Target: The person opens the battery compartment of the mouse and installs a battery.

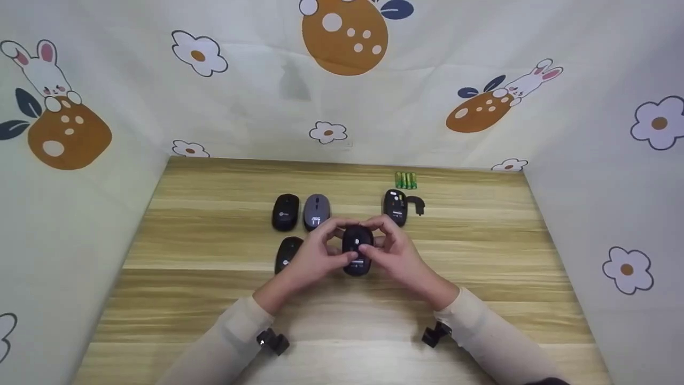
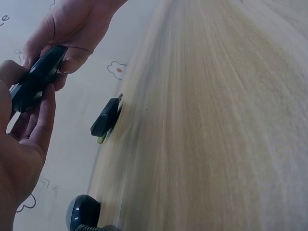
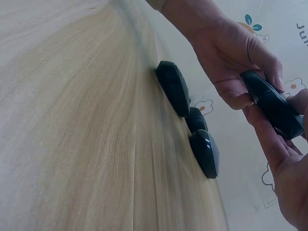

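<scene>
Holding a dark mouse (image 1: 356,238) above the surface (image 1: 342,331), the left hand (image 1: 321,252) and right hand (image 1: 398,253) curl their fingers round its sides, thumbs on its upward face. Past the right hand lie an overturned mouse (image 1: 394,208), a curved cover (image 1: 417,201) and green batteries (image 1: 406,181). The left hand partly hides a gray mouse (image 1: 317,210) and a nearer black mouse (image 1: 287,252); a farther black mouse (image 1: 286,212) shows whole. Flower-printed walls (image 1: 256,107) edge the wood-grained surface.

wood-grain tabletop (image 1: 491,256) — light brown | cream backdrop (image 1: 251,128) — behind and at both sides | prints: white rabbits (image 1: 47,77), spotted orange-brown fruits (image 1: 80,144), navy leaves (image 1: 28,102), outlined flowers (image 1: 199,55)
</scene>
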The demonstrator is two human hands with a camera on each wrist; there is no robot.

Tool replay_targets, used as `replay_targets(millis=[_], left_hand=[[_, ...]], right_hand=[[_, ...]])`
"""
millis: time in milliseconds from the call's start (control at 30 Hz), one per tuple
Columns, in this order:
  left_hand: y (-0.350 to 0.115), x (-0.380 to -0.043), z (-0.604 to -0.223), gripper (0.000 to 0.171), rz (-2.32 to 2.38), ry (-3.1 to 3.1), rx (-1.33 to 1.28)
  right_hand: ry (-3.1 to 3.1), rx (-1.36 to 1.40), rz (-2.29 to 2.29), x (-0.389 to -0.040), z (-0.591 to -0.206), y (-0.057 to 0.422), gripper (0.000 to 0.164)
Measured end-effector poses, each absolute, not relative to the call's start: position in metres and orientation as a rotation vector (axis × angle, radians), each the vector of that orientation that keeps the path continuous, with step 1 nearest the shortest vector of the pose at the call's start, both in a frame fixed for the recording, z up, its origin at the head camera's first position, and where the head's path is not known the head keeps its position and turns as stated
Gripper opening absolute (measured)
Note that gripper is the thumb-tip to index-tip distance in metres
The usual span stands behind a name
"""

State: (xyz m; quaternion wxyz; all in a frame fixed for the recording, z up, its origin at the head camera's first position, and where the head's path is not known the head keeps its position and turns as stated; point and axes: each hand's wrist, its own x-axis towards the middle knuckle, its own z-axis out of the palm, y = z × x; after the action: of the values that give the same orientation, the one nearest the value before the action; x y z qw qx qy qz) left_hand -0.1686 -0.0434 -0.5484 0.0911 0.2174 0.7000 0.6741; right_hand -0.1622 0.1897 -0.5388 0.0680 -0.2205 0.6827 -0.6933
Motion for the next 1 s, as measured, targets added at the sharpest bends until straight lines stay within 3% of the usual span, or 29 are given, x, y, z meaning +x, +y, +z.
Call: replay_targets(millis=[400,700,1000], left_hand=[[-0.0429,-0.1674,-0.5471,0.062,1.993,2.095,0.644],[-0.042,-0.1683,-0.549,0.061,1.949,2.117,0.626],[-0.0404,-0.1668,-0.5491,0.063,1.916,2.099,0.603]], right_hand=[[2.161,-0.636,-2.047,-0.163,-0.538,0.1903,0.038],[2.444,-0.786,-2.048,-0.1672,-0.5376,0.1917,0.028],[2.395,-0.545,-2.198,-0.1656,-0.5316,0.1929,0.027]])
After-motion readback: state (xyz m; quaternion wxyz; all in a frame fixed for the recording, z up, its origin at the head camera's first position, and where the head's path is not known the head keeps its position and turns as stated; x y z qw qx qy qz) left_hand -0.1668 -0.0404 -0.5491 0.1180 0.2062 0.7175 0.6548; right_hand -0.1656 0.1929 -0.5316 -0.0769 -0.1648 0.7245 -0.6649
